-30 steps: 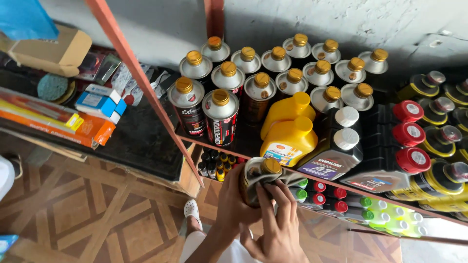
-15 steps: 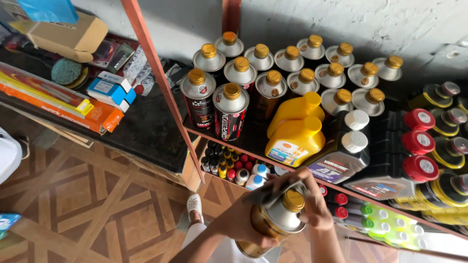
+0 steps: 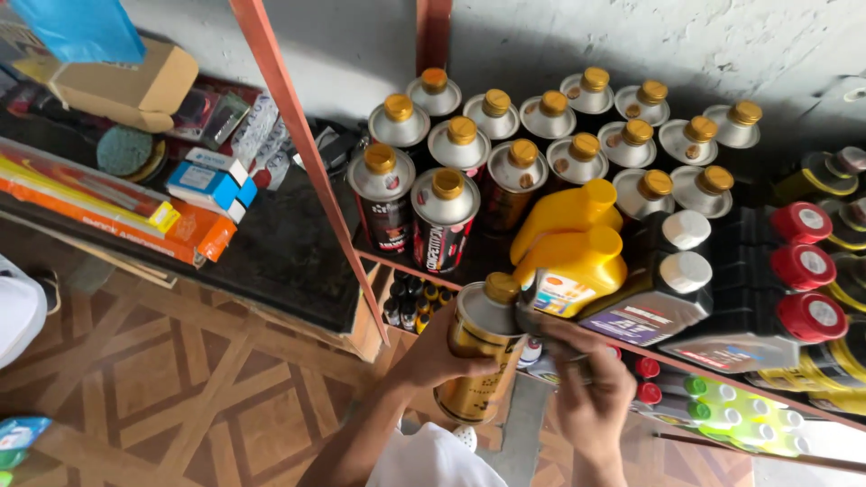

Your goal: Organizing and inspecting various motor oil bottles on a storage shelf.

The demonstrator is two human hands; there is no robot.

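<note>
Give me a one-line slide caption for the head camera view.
Left hand grips a gold-capped metal can while the right hand touches its top, before a shelf of cans and bottles.

A rough, whitewashed wall (image 3: 631, 36) rises behind an orange-red metal shelving frame (image 3: 298, 171), its slanted post crossing the view. The dark shelf board (image 3: 271, 261) on the left carries boxes and packets, while the right-hand shelf is crowded with cans and bottles. Below lies a brown patterned floor (image 3: 162, 379) with pale geometric lines. Daylight falls softly from the right.
</note>
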